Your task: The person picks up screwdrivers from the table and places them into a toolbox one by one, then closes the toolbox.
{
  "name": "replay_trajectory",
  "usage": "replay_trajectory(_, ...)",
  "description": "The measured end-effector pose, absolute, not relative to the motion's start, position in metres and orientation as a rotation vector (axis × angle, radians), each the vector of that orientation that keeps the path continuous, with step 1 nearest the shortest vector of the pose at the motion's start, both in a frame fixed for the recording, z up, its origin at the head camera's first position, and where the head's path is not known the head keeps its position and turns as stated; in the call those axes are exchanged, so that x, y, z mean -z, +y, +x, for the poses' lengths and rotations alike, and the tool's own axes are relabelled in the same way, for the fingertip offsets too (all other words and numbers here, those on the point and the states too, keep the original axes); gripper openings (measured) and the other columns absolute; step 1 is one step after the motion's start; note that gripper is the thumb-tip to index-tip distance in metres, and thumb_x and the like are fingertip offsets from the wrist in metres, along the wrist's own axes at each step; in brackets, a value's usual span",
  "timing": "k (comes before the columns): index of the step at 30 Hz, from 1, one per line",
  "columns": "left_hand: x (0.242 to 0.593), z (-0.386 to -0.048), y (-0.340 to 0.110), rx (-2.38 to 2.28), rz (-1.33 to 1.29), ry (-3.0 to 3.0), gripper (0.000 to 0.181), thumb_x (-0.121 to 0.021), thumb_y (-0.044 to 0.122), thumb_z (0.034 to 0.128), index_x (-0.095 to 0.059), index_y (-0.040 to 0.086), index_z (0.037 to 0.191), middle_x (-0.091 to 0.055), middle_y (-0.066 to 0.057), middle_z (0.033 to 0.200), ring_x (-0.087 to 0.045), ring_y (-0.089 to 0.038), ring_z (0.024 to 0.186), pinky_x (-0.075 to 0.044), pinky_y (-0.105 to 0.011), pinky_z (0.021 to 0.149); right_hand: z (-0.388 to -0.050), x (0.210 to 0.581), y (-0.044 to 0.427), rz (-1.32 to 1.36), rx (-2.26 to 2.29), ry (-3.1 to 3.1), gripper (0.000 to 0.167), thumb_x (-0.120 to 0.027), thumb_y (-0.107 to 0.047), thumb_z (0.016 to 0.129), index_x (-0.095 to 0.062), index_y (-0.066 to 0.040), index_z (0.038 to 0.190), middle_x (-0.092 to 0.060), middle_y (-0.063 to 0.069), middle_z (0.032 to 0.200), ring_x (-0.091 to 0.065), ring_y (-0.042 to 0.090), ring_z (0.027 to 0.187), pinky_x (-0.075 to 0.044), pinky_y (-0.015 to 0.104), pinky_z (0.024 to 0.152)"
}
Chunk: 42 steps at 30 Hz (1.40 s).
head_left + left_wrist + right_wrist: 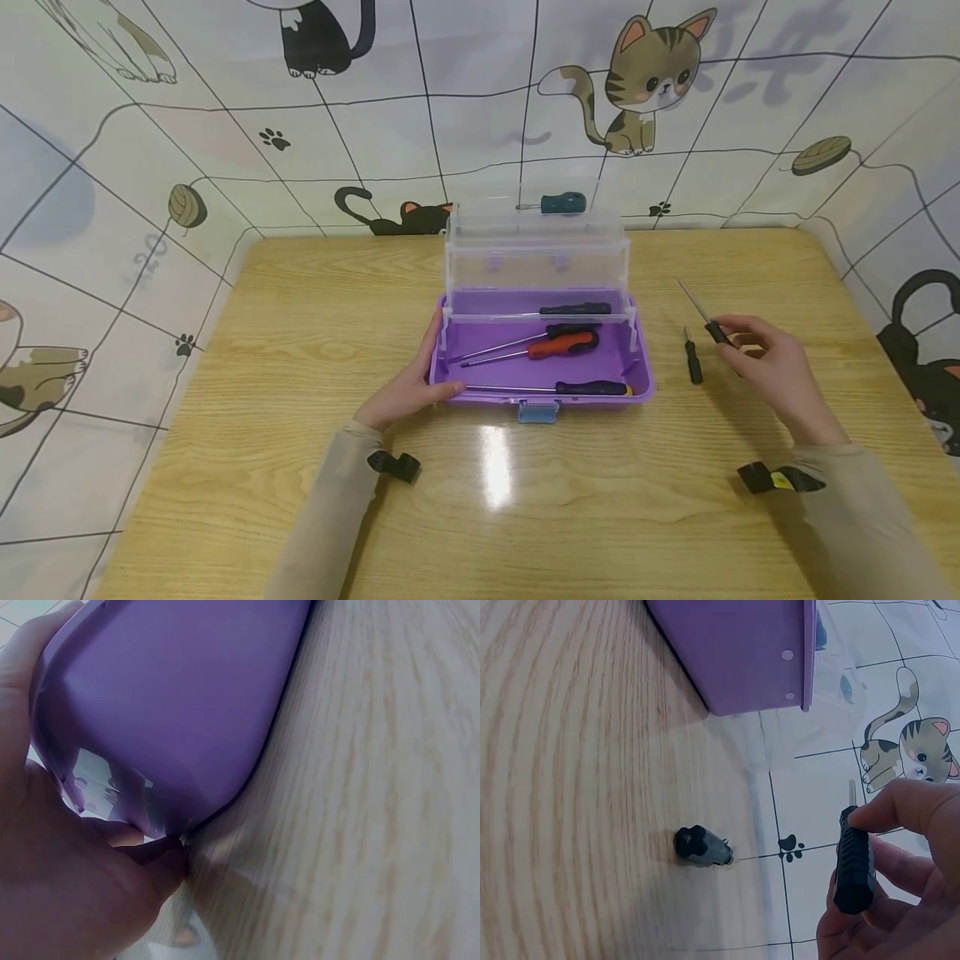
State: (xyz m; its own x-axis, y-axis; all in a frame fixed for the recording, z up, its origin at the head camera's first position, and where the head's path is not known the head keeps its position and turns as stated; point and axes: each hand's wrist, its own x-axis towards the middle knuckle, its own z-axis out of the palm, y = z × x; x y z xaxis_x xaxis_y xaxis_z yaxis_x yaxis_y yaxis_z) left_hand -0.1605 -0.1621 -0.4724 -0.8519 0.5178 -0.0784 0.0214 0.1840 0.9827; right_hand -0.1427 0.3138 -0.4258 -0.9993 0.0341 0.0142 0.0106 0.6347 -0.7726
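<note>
A purple toolbox stands on the table with its clear lid raised at the back. My left hand grips the box's left end, thumb over the front rim; the left wrist view shows fingers around the purple wall. Inside lie a red-and-black screwdriver and several black-handled ones, one long screwdriver along the front. To the right of the box, my right hand pinches a black-handled screwdriver above the table, its shaft pointing up and left. A short black screwdriver lies on the table beside that hand.
A teal-handled screwdriver rests at the raised clear lid. A blue latch hangs at the box's front. Behind the wooden table stands a wall covering printed with cats.
</note>
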Motion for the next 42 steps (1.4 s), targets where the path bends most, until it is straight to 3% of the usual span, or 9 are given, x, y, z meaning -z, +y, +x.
replay_trajectory(3, 0.472, -0.16, -0.162, -1.708, 0.508, 2.068, 0.11, -0.073, 0.024, 0.0864, 0.013, 0.049, 0.149, 0.016, 0.011, 0.157, 0.007, -0.014, 0.143, -0.003, -0.048, 0.114, -0.143, 0.424, 0.311, -0.022, -1.338, -2.807, 0.036, -0.062, -0.014, 0.094, -0.057, -0.002, 0.129, -0.055, -0.008, 0.107, -0.049, 0.004, 0.091, -0.042, 0.01, 0.067)
replay_trajectory(12, 0.446, -0.155, -0.158, -1.714, 0.489, 2.024, 0.111, -0.071, 0.014, 0.0869, 0.017, 0.032, 0.152, 0.019, 0.001, 0.158, 0.009, -0.019, 0.144, -0.002, -0.048, 0.115, -0.147, 0.42, 0.304, -0.001, -1.375, -2.794, 0.036, -0.061, -0.014, 0.095, -0.058, -0.002, 0.129, -0.054, -0.009, 0.109, -0.048, 0.004, 0.092, -0.043, 0.012, 0.063)
replay_trajectory(20, 0.468, -0.161, -0.161, -1.699, 0.508, 2.06, 0.111, -0.073, 0.02, 0.0866, 0.015, 0.046, 0.15, 0.018, 0.011, 0.157, 0.008, -0.014, 0.144, -0.003, -0.048, 0.114, -0.15, 0.424, 0.297, 0.04, -1.423, -2.759, 0.036, -0.061, -0.008, 0.093, -0.058, 0.0, 0.128, -0.056, -0.011, 0.106, -0.05, 0.006, 0.092, -0.044, 0.012, 0.063)
replay_trajectory(27, 0.466, -0.161, -0.161, -1.647, 0.508, 2.145, 0.113, -0.076, 0.023, 0.0847, 0.013, 0.045, 0.15, 0.013, 0.011, 0.158, 0.003, -0.015, 0.144, -0.005, -0.047, 0.115, -0.152, 0.425, 0.293, 0.035, -1.429, -2.748, 0.035, -0.061, -0.009, 0.093, -0.059, 0.001, 0.126, -0.057, -0.009, 0.106, -0.05, 0.007, 0.092, -0.043, 0.011, 0.066)
replay_trajectory(30, 0.458, -0.16, -0.158, -1.599, 0.553, 2.227, 0.116, -0.077, 0.017, 0.0829, 0.013, 0.038, 0.152, 0.01, 0.008, 0.159, 0.001, -0.016, 0.144, -0.007, -0.045, 0.115, -0.152, 0.424, 0.293, 0.025, -1.424, -2.754, 0.035, -0.062, -0.01, 0.093, -0.059, 0.0, 0.127, -0.057, -0.006, 0.108, -0.05, 0.007, 0.093, -0.043, 0.011, 0.067)
replay_trajectory(36, 0.43, -0.156, -0.146, -1.555, 0.741, 2.352, 0.119, -0.079, 0.004, 0.0768, 0.013, 0.006, 0.153, 0.008, -0.014, 0.16, -0.002, -0.028, 0.145, -0.008, -0.047, 0.115, -0.152, 0.422, 0.292, 0.01, -1.429, -2.762, 0.037, -0.061, -0.01, 0.093, -0.058, -0.002, 0.129, -0.057, -0.006, 0.108, -0.049, 0.007, 0.094, -0.042, 0.012, 0.07)
replay_trajectory(42, 0.421, -0.154, -0.14, -1.541, 0.707, 2.359, 0.122, -0.078, 0.004, 0.0766, 0.018, 0.006, 0.151, 0.007, -0.019, 0.159, -0.004, -0.031, 0.144, -0.009, -0.046, 0.115, -0.154, 0.416, 0.287, 0.026, -1.448, -2.742, 0.036, -0.063, -0.011, 0.093, -0.059, -0.002, 0.128, -0.058, -0.009, 0.107, -0.049, 0.007, 0.092, -0.043, 0.012, 0.068)
